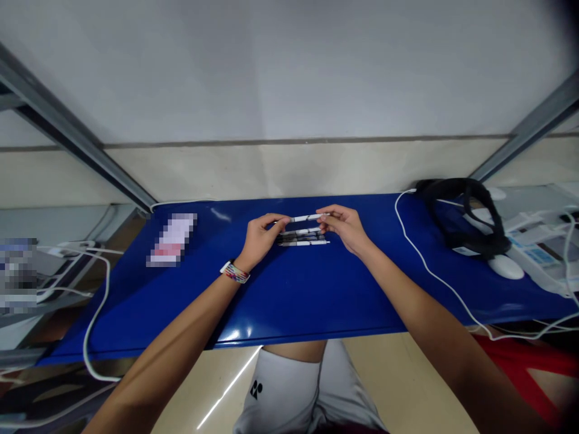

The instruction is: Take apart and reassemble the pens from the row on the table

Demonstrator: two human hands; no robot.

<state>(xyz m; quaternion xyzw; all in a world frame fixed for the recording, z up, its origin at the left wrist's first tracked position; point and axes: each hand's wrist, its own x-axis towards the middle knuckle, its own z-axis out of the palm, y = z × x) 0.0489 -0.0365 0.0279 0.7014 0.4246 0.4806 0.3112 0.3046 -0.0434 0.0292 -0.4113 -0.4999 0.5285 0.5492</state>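
A white pen with dark markings [306, 218] lies level between my two hands, just above or on the blue tabletop; I cannot tell which. My left hand [265, 235] pinches its left end between thumb and fingers. At the other end, the thumb and fingers of my right hand [342, 224] close on it. Nearer to me, more white and black pens [305, 243] lie side by side on the table, roughly parallel to the held one. Parts of their ends are hidden by my fingers.
A blue-covered table [289, 301] runs across, against a pale wall. Toward the left lies a blurred-out pinkish rectangle [172, 240]. On the right are a black headset strap [470, 223], a white oval device [505, 267] and a white cable [420, 259]. Metal posts [85, 132] frame both sides.
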